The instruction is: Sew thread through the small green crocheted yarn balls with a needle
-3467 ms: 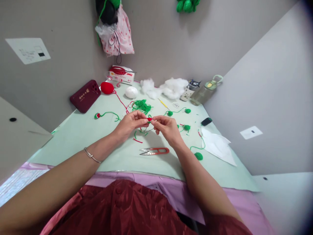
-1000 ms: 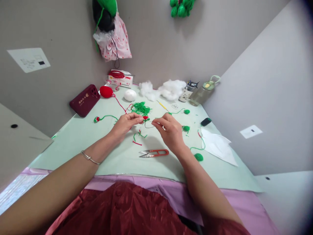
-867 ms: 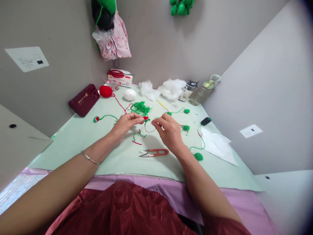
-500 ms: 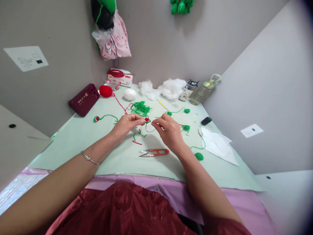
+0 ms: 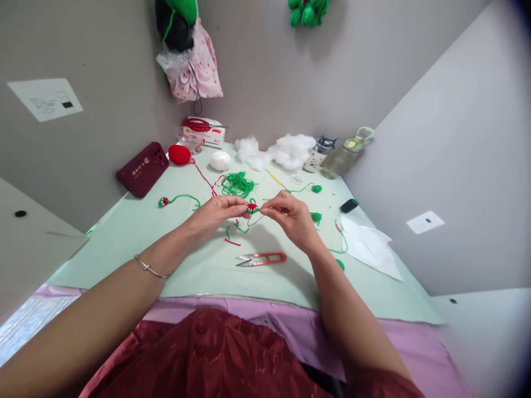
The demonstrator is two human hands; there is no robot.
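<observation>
My left hand pinches a small red, white and green crochet piece by its left side. Close to the piece's right edge, my right hand has thumb and fingertips pressed together; whatever lies in that pinch is too small to make out. A thin dark thread loops below, between the hands. Orange-handled thread snips lie nearer to me, blades pointing left. Short red and green yarn scraps are scattered under the hands, and a tangle of green yarn sits just beyond them.
A maroon phone, red yarn ball and white ball stand back left. White stuffing, a pen cup and a water bottle line the back. Small green crochet pieces and white sheets lie right.
My right hand has moved slightly right and closer to the crochet piece's edge. The piece has turned a little, with its white edge showing more. My left hand keeps its pinch.
</observation>
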